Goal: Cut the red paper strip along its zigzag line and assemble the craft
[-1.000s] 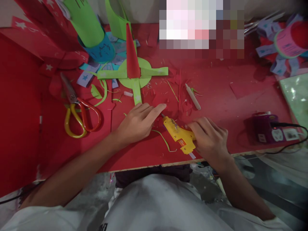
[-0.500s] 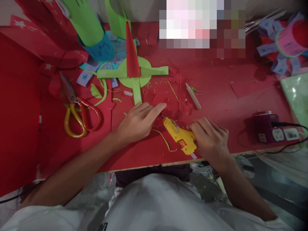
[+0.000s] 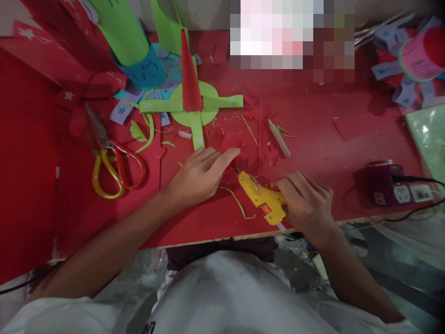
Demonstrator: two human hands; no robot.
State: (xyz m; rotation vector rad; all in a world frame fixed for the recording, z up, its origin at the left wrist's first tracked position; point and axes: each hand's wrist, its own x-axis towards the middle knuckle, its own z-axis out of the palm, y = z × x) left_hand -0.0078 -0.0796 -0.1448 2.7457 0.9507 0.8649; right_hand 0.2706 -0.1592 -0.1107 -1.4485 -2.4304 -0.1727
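My right hand [image 3: 308, 199] grips a yellow hot glue gun [image 3: 257, 195], its nozzle pointing up and left toward my left hand. My left hand [image 3: 200, 176] is closed, thumb stretched over bent fingers. A piece of red paper [image 3: 227, 139] pokes out past those fingers; against the red table its outline is hard to make out. Just beyond stands a red paper cone [image 3: 190, 83] on a green paper disc [image 3: 210, 118], with green strips reaching out from it. One strip's lower end meets my left knuckles.
Large scissors [image 3: 109, 153] with red and yellow handles lie at left. A glue stick [image 3: 279, 138] and paper scraps lie beyond the gun. A blue-and-green paper tube [image 3: 142, 69] leans behind; a pink one [image 3: 417, 58] is far right. A purple power socket [image 3: 384, 185] with cables sits right.
The glue gun has shifted slightly right and down, away from my left fingers. More of the red paper shows beyond my left hand, which stays nearly in place.
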